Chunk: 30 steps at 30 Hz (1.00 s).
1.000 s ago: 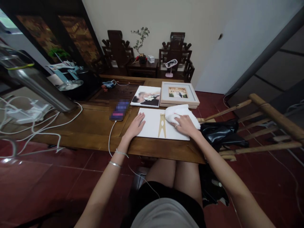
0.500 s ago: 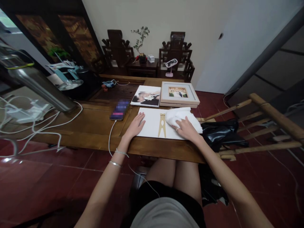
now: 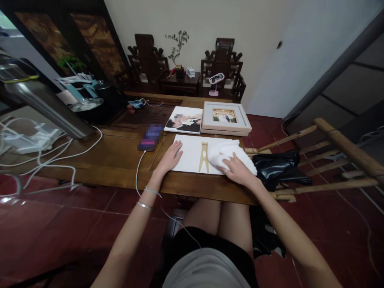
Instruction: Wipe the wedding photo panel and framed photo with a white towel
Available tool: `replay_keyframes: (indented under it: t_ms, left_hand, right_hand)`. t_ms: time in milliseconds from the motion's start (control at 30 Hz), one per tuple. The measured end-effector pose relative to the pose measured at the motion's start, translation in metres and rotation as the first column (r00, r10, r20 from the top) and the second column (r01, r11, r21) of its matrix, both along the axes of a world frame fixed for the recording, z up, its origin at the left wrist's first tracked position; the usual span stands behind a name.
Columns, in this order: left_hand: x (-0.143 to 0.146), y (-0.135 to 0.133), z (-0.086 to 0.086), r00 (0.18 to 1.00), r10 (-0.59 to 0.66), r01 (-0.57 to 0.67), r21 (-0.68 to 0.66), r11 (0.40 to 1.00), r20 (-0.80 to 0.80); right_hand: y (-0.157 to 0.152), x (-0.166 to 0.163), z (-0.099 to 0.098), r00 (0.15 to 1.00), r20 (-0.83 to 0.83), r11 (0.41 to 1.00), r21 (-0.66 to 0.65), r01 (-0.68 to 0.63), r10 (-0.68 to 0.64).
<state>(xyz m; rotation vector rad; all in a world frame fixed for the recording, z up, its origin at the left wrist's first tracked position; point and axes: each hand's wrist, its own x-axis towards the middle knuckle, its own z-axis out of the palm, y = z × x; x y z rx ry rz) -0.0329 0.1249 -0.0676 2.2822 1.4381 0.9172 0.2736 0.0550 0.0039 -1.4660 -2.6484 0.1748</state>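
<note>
A white rectangular board (image 3: 190, 150) with a tan long-legged cat figure (image 3: 204, 146) on it lies near the table's front edge. My left hand (image 3: 171, 157) rests flat on the board's left edge, fingers stretched out. On the right part of the board, my right hand (image 3: 239, 171) presses on a bunched white cloth (image 3: 222, 151), its fingers partly sunk into the folds. The cloth covers the board's right side and hangs a little past it.
Behind the board lie a picture panel (image 3: 183, 120) and a light wooden photo frame (image 3: 226, 127). A phone (image 3: 150, 138) on a white cable is to the left, with a steel flask (image 3: 51, 106) and tangled cables (image 3: 42, 148) farther left. A bamboo chair (image 3: 345, 148) stands at the right.
My right hand has shifted slightly towards me and to the right on the cloth, and the cloth's folds have changed. My left hand stays on the board's edge.
</note>
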Motion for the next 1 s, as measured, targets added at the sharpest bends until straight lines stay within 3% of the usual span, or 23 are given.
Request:
replay_keyframes:
  t_ms: [133,267,367,500,633,733,833,1000]
  left_hand:
    - [-0.001,0.0,0.0,1.0,-0.005,0.005,-0.01,1.0,0.008]
    - [-0.001,0.0,0.0,1.0,-0.009,0.009,-0.012,1.0,0.009]
    - [-0.001,0.0,0.0,1.0,-0.009,0.009,-0.017,1.0,0.011]
    - [0.0,0.0,0.0,1.0,0.0,0.001,-0.02,1.0,0.011]
    - [0.0,0.0,0.0,1.0,0.002,-0.002,-0.014,1.0,-0.005]
    - [0.0,-0.001,0.001,1.0,0.004,-0.004,-0.01,1.0,-0.007]
    - [0.0,-0.001,0.001,1.0,0.003,-0.003,-0.007,1.0,-0.011]
    - [0.0,0.001,-0.001,1.0,0.0,0.0,-0.009,1.0,-0.002]
  right_hand:
    - [0.051,-0.011,0.001,0.996,0.01,0.996,0.006,0.088,-0.088]
    - [0.068,-0.021,-0.002,0.99,-0.01,0.99,0.021,0.14,-0.139]
    - [0.052,-0.025,-0.009,0.992,0.022,0.99,0.065,0.122,-0.124]
    - [0.005,-0.023,-0.014,0.999,0.025,0.998,0.059,0.036,-0.037]
    - [-0.045,-0.013,-0.004,0.999,0.011,0.998,-0.023,-0.051,0.051]
    - [-0.063,-0.003,0.011,0.996,-0.021,0.991,-0.101,-0.087,0.086]
    - [-0.055,0.004,0.022,0.997,-0.044,0.985,-0.157,-0.067,0.06]
    - [-0.003,-0.005,0.024,0.999,-0.042,0.983,-0.182,-0.012,0.004]
